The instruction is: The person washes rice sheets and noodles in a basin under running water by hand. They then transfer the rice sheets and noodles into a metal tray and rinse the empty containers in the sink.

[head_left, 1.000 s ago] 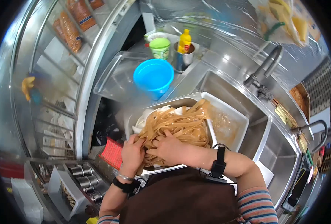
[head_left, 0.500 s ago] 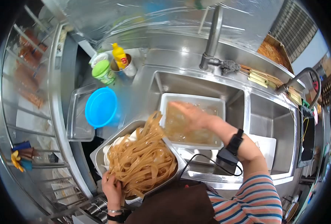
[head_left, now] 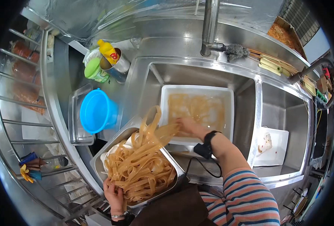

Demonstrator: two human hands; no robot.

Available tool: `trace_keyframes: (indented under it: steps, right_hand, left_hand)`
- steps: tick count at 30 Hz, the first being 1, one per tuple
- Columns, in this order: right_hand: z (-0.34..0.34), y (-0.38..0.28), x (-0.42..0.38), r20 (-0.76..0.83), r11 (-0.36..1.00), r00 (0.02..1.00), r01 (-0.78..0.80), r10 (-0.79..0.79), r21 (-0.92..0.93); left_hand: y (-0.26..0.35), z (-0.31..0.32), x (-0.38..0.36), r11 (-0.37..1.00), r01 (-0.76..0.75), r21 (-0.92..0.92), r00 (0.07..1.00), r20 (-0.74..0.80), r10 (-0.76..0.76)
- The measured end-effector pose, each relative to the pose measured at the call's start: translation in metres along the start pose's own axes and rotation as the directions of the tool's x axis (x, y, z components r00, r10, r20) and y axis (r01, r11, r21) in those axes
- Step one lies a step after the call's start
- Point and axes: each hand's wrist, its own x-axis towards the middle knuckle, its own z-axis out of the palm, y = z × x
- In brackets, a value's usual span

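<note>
A metal pan (head_left: 99,161) heaped with wide, flat brown noodles (head_left: 144,171) sits tilted against the sink's left front edge. Some white pieces (head_left: 110,152) lie among the noodles at its left side. My left hand (head_left: 114,194) is curled over the pan's near left rim, its fingertips against the noodles. My right hand (head_left: 189,127) is closed on a bunch of noodles stretched between the pan and the white tub (head_left: 230,113). That tub stands in the sink (head_left: 246,101) with cloudy water and more brown noodles inside.
A blue bucket (head_left: 97,113) stands left of the sink, near a clear plastic container (head_left: 78,130), a green-lidded tub (head_left: 95,69) and a yellow bottle (head_left: 107,51) in a metal cup. The faucet (head_left: 210,30) rises behind. A white tray (head_left: 278,145) lies in the right basin.
My right hand has moved down and toward me from over the white tub to its near left edge, now gripping noodles. My left hand stays at the pan's rim.
</note>
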Motion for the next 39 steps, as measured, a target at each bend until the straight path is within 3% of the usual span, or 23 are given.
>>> trace_keyframes:
  steps: [2, 4, 5, 6, 7, 9, 10, 11, 12, 14, 20, 22, 24, 26, 28, 29, 31, 32, 35, 39]
  right_hand:
    - [-0.006, 0.043, -0.040, -0.148, 0.968, 0.957, -0.243, 0.249, 0.057]
    - [-0.006, 0.099, -0.072, -0.268, 0.917, 0.918, -0.349, 0.292, -0.195]
    - [-0.007, 0.137, -0.080, -0.350, 0.839, 0.767, -0.529, 0.538, 0.129]
    - [-0.009, 0.162, -0.084, -0.334, 0.654, 0.564, -0.609, 0.755, 0.449]
    - [-0.031, 0.150, -0.091, -0.345, 0.663, 0.567, -0.606, 0.748, 0.441]
    - [-0.098, 0.099, -0.113, -0.456, 0.763, 0.681, -0.647, 0.573, -0.007]
    - [-0.118, 0.086, -0.112, -0.467, 0.765, 0.681, -0.644, 0.564, -0.016]
    - [-0.137, 0.076, -0.109, -0.434, 0.844, 0.725, -0.431, 0.535, 0.319]
    - [-0.159, 0.061, -0.106, -0.416, 0.777, 0.769, -0.160, 0.485, 0.609]
    - [-0.216, -0.021, -0.101, -0.254, 0.564, 0.805, -0.117, 0.536, 0.818]
    - [-0.327, -0.219, -0.097, -0.325, 0.816, 0.917, -0.001, 0.231, 0.578]
    - [-0.352, -0.284, -0.101, -0.349, 0.825, 0.935, 0.147, 0.064, 0.546]
    - [-0.372, -0.343, -0.099, -0.305, 0.759, 0.952, 0.180, 0.025, 0.626]
    - [-0.387, -0.394, -0.100, -0.253, 0.779, 0.950, 0.299, -0.185, 0.552]
    - [-0.391, -0.450, -0.102, -0.312, 0.816, 0.911, 0.388, -0.269, 0.429]
    - [-0.392, -0.475, -0.105, -0.303, 0.815, 0.910, 0.395, -0.283, 0.424]
    - [-0.394, -0.527, -0.116, -0.268, 0.834, 0.859, 0.498, -0.436, 0.239]
    - [-0.398, -0.559, -0.128, -0.154, 0.864, 0.916, 0.401, -0.371, 0.304]
    - [-0.370, -0.595, -0.118, -0.167, 0.780, 0.814, 0.581, -0.556, 0.233]
    - [-0.336, -0.605, -0.090, -0.141, 0.725, 0.770, 0.635, -0.623, 0.266]
  left_hand:
    - [0.002, -0.001, 0.000, 0.998, 0.045, -0.032, 0.999, 0.007, -0.045]
    - [-0.005, -0.001, 0.002, 0.996, -0.072, 0.045, 0.997, -0.029, 0.073]
    - [-0.004, 0.000, 0.003, 0.998, -0.068, 0.014, 0.996, -0.051, 0.069]
    - [-0.001, 0.000, 0.004, 0.998, -0.068, 0.004, 0.996, -0.061, 0.068]
    - [0.003, -0.001, 0.006, 0.997, -0.078, -0.002, 0.995, -0.059, 0.077]
    - [-0.001, -0.002, 0.003, 0.996, -0.085, 0.024, 0.995, -0.055, 0.086]
    - [-0.003, -0.002, 0.003, 0.996, -0.087, 0.013, 0.994, -0.064, 0.088]
    - [-0.004, -0.001, 0.003, 0.996, -0.091, 0.013, 0.993, -0.073, 0.092]
    - [-0.004, -0.001, 0.003, 0.995, -0.094, 0.013, 0.992, -0.081, 0.095]
    - [-0.007, 0.000, 0.002, 0.994, -0.105, 0.001, 0.990, -0.093, 0.105]
    - [-0.013, -0.001, -0.002, 0.987, -0.161, 0.006, 0.978, -0.136, 0.160]
    - [-0.018, 0.001, -0.003, 0.984, -0.181, -0.001, 0.971, -0.159, 0.178]
    - [-0.022, 0.002, -0.005, 0.985, -0.170, 0.008, 0.974, -0.151, 0.170]
    - [-0.020, 0.000, -0.006, 0.987, -0.159, 0.005, 0.975, -0.153, 0.158]
    - [-0.021, 0.000, -0.006, 0.989, -0.147, 0.002, 0.977, -0.153, 0.146]
    - [-0.024, 0.003, -0.005, 0.987, -0.161, 0.021, 0.973, -0.162, 0.163]
    - [-0.024, 0.001, -0.006, 0.985, -0.166, 0.043, 0.972, -0.163, 0.171]
    - [-0.022, 0.000, -0.006, 0.988, -0.153, 0.039, 0.972, -0.174, 0.157]
    - [-0.020, -0.002, -0.007, 0.989, -0.134, 0.063, 0.980, -0.142, 0.142]
    - [-0.026, 0.000, -0.007, 0.985, -0.146, 0.088, 0.977, -0.143, 0.158]
